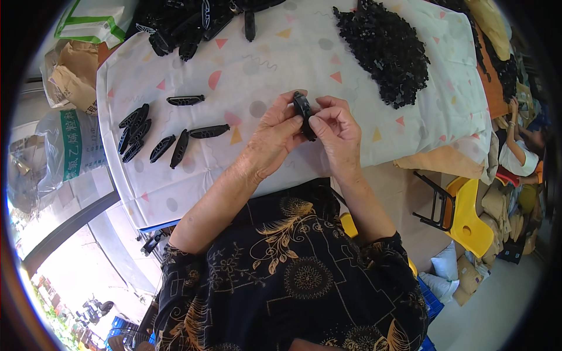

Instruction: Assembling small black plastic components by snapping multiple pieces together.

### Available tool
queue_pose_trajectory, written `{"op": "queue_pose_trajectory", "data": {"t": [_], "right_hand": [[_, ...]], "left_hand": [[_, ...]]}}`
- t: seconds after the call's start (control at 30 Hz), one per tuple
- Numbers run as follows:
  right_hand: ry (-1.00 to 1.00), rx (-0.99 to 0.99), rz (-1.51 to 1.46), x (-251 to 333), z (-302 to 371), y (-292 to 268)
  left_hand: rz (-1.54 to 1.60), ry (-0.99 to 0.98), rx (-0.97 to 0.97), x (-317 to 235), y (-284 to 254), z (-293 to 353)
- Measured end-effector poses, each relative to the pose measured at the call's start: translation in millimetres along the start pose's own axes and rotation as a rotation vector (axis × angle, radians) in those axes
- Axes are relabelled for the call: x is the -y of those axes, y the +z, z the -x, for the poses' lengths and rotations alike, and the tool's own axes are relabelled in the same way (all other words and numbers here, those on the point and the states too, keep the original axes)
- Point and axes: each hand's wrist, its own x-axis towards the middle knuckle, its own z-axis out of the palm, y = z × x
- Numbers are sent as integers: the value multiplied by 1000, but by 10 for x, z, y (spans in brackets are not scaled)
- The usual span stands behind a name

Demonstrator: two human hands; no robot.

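In front of my chest, over the table, I hold a black oblong plastic piece (303, 111) roughly upright between both hands. My left hand (275, 131) is closed on it, thumb across its near face and fingers behind. The thumb of my right hand (338, 131) presses at its lower right side, with the fingers curled; whether they grip a small part too is hidden. To the left on the cloth lie similar black pieces: a single one (185, 100), another (209, 131), a tilted one (180, 148), and a cluster of several (136, 130).
A patterned white cloth (257, 76) covers the table. At its far right is a heap of small black parts (386, 52); at the far left, a pile of black pieces (190, 29). Bags (73, 73) stand left. A yellow chair (468, 219) and another person (518, 152) are right.
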Motion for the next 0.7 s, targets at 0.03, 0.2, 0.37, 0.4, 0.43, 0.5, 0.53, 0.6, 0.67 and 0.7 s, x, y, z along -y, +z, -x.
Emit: {"op": "queue_pose_trajectory", "data": {"t": [0.03, 0.2, 0.37, 0.4, 0.43, 0.5, 0.53, 0.6, 0.67, 0.7], "right_hand": [[127, 18, -102, 17, -8, -27], [331, 138, -242, 80, -95, -169], [471, 297, -279, 167, -156, -224], [488, 312, -282, 191, -183, -255], [483, 302, -286, 190, -195, -280], [489, 329, -432, 180, -218, -330], [486, 320, -435, 164, -217, -344], [413, 277, -431, 118, -192, -356], [392, 260, -439, 90, -176, -357], [372, 247, -441, 74, -166, -357]], "left_hand": [[-3, -6, 4, 9, -1, -6], [-370, -29, 60, -51, 172, 57], [-485, -40, 58, -79, 184, -58], [-533, -10, 83, -84, 186, -85], [-583, 22, 102, -95, 184, -105], [-608, 29, 151, -116, 190, -160], [-625, 42, 193, -119, 198, -185], [-674, 38, 211, -129, 243, -220], [-726, 36, 220, -140, 268, -240], [-741, 13, 210, -142, 275, -245]]}}
